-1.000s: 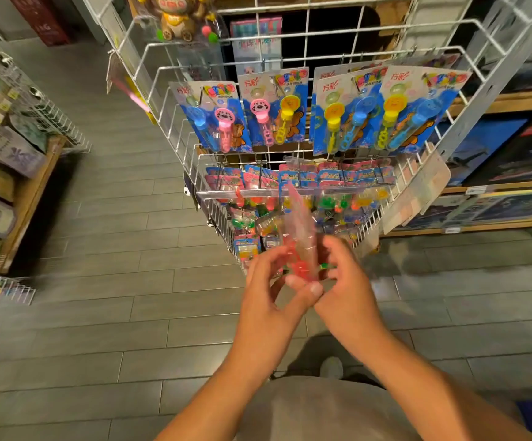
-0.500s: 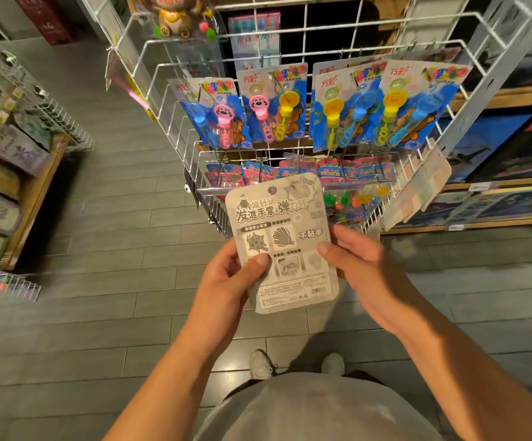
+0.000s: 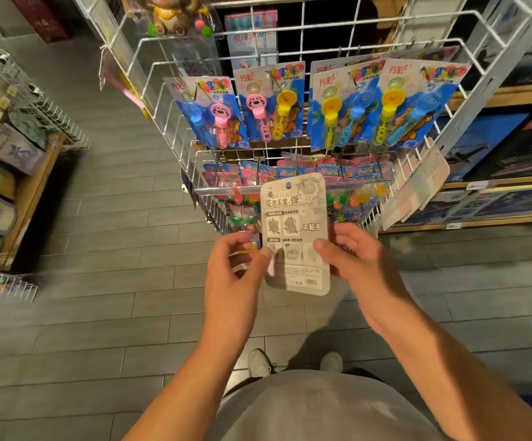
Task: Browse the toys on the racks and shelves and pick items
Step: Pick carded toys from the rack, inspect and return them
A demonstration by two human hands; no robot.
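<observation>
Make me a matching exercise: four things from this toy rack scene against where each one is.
Things:
1. toy card
2. bubble wand packs
3. plush toy
4. shoes

Places:
A. top of the wire rack
B. on the floor tiles
C. between left hand and right hand
D. hanging in a row on hooks

Pairs: 1-C, 2-D, 3-A, 4-B

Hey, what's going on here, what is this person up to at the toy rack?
A person stands at a white wire rack in a shop, holding a toy card up with its grey printed back facing them. The left hand pinches the card's left edge and the right hand grips its right side. Bubble wand packs hang on the rack above, with more small carded toys on the row just behind the card.
</observation>
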